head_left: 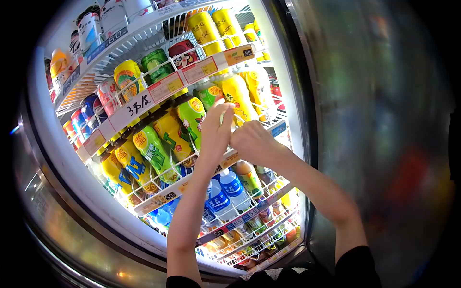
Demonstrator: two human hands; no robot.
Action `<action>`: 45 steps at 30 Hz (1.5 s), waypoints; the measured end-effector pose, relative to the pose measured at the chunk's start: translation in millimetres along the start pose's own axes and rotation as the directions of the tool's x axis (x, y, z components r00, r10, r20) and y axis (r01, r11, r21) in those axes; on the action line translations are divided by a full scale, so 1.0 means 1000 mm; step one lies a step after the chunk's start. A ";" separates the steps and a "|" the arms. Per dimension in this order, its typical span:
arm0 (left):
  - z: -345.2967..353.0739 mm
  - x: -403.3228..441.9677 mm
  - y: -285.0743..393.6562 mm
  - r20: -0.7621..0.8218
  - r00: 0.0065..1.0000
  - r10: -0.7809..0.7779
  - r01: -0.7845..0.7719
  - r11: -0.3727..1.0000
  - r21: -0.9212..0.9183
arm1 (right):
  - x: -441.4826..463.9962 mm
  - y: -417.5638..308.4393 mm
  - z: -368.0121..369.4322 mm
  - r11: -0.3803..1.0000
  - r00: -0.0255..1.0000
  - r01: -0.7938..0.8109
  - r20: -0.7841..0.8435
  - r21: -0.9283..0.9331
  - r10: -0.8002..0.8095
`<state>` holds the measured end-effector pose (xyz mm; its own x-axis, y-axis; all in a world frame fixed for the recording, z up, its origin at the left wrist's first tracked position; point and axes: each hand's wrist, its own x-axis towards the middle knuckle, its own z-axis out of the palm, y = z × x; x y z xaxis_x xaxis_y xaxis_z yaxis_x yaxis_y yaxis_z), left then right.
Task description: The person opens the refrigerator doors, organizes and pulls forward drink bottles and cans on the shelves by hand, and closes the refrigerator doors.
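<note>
Both arms reach into a lit drinks fridge. My left hand (218,127) is raised in front of the tea bottles, its fingers bent and drawn together; what lies inside them is hidden. Close against it, my right hand (255,141) is closed like a fist with its back towards me, and its grip is hidden too. Just behind the left hand stands a green bottle (210,96), partly covered. Yellow bottles (236,93) are behind and above the right hand. A green tea bottle (192,117) leans to the left of my left hand.
Wire shelves with a price rail (192,73) cross the fridge. Yellow cans (205,31) line the shelf above. Blue-labelled water bottles (232,185) fill the one below. The fridge's door frame (307,96) runs down the right side.
</note>
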<state>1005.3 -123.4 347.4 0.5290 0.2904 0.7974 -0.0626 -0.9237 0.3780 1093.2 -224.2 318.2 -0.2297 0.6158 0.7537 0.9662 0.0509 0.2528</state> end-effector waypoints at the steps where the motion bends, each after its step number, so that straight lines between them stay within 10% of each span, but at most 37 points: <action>1: 0.001 0.009 -0.002 -0.003 1.000 0.001 -0.001 1.000 -0.002 | 0.000 -0.001 0.001 1.000 1.000 -0.002 -0.025 -0.006 0.001; 4: 0.002 0.032 -0.012 0.268 0.921 -0.283 0.272 0.959 0.080 | 0.003 -0.004 -0.001 1.000 0.999 0.013 -0.038 -0.002 -0.013; 11: 0.007 0.021 -0.005 0.267 0.915 -0.302 0.255 0.947 0.196 | -0.006 -0.013 -0.024 0.996 0.999 -0.012 0.054 0.087 0.007; 19: -0.005 -0.013 -0.002 0.520 0.848 0.107 -0.372 0.818 0.438 | -0.033 -0.030 -0.050 0.992 0.998 -0.057 -0.032 0.114 0.061; 21: 0.003 -0.030 0.015 0.171 0.985 0.019 -0.032 0.997 0.074 | -0.038 -0.033 -0.058 0.990 0.994 -0.105 0.053 0.094 0.100; 28: 0.010 -0.049 0.016 0.186 0.982 -0.002 0.001 1.000 0.008 | -0.053 -0.037 -0.018 0.904 0.945 -0.246 -0.120 0.350 0.304; 30: 0.015 -0.057 0.011 0.181 0.984 0.008 -0.006 1.000 -0.013 | -0.058 -0.044 0.005 0.444 0.781 -0.318 -0.035 0.838 0.624; 33: 0.020 -0.071 0.008 0.167 0.986 0.013 -0.008 1.000 -0.028 | -0.068 -0.063 -0.010 0.044 0.700 -0.250 0.149 0.967 0.698; 37: 0.022 -0.099 0.021 0.086 0.995 0.056 -0.056 0.998 -0.005 | -0.130 -0.102 -0.036 0.105 0.677 -0.335 0.161 0.936 0.718; 40: 0.029 -0.120 0.033 -0.016 1.000 0.001 -0.010 0.812 -0.584 | -0.195 -0.125 -0.035 0.232 0.686 -0.436 0.155 0.869 0.710; 42: 0.029 -0.129 0.050 0.016 0.996 -0.092 0.070 0.618 -0.783 | -0.230 -0.134 -0.021 0.572 0.790 -0.358 -0.087 0.738 0.607; 45: 0.039 -0.148 0.063 0.011 0.981 -0.194 0.091 0.408 -0.908 | -0.282 -0.149 -0.011 0.686 0.780 -0.580 0.055 0.440 0.624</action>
<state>956.3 -233.7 235.0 0.5406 0.4614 0.7035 -0.7462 -0.1232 0.6543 1012.6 -414.2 74.9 0.4299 0.5553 0.7119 0.8474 0.0240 -0.5304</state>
